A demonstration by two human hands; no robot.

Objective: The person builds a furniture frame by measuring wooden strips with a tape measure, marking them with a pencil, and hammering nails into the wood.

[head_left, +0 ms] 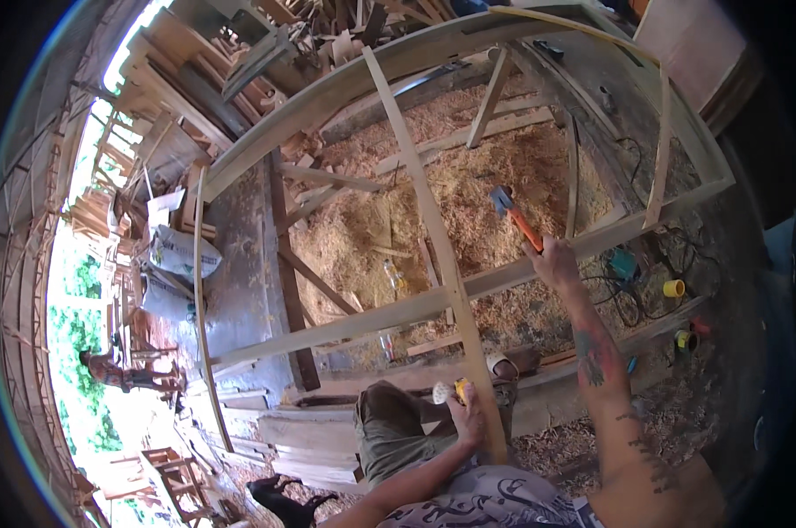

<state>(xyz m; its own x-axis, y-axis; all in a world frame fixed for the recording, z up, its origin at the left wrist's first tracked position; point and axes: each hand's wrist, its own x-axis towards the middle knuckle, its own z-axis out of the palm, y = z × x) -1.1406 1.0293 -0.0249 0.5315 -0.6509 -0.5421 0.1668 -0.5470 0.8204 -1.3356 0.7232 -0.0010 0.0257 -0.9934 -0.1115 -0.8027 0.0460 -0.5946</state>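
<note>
My right hand (555, 263) is closed round the orange handle of a hammer (528, 231). The hammer's dark head points away from me, above the sawdust and just beyond the near beam (354, 326) of a large wooden frame. Close to my body, my left hand (468, 417) is closed on a small yellow object (461, 390); its kind is not clear. A pale, rounded piece (440, 392) shows beside it. Just right of that hand runs a long wooden slat (416, 176), which crosses the near beam and reaches the frame's far beam (328, 88).
Wood shavings (512, 167) and loose timber lie beneath the frame. A teal power tool (623, 264) with dark cords and a yellow cup-shaped thing (673, 288) sit at right. White sacks (182, 253) stand at left. A black dog (285, 502) and a distant person (108, 368) are lower left.
</note>
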